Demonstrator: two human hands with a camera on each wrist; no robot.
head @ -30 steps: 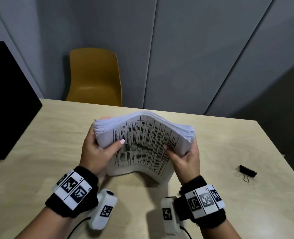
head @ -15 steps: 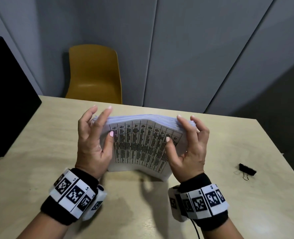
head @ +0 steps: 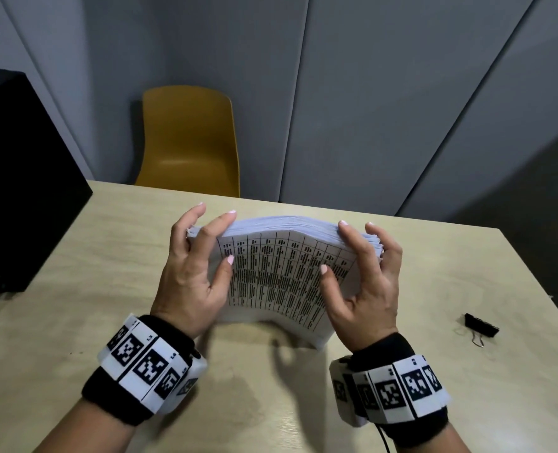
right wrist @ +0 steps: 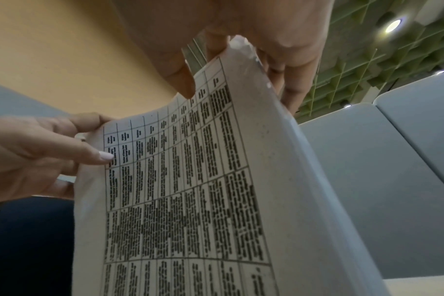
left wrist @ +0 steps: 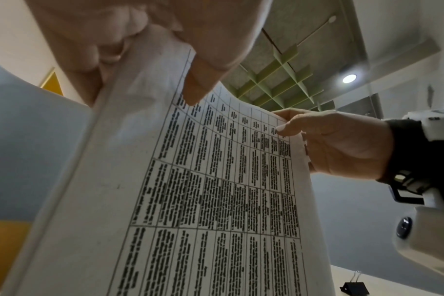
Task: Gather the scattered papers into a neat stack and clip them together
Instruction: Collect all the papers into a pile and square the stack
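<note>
Hiding the paper stack's [head: 284,276] side edges, both hands cover them.

One paper stack [head: 284,276], one binder clip [head: 481,327], one yellow chair [head: 189,142], one table [head: 74,289].

Setting: office or meeting room.
You sit at a pale wood-grain table [head: 74,289] facing grey panelled walls [head: 369,109]; a mustard plastic chair [head: 189,142] stands at the far side, a black box-like unit [head: 19,191] at far left. A black binder clip [head: 481,329] lies at right, beside printed table sheets [head: 287,276]. Overhead: green grid ceiling [right wrist: 368,66] with round recessed lights [left wrist: 349,78].
</note>
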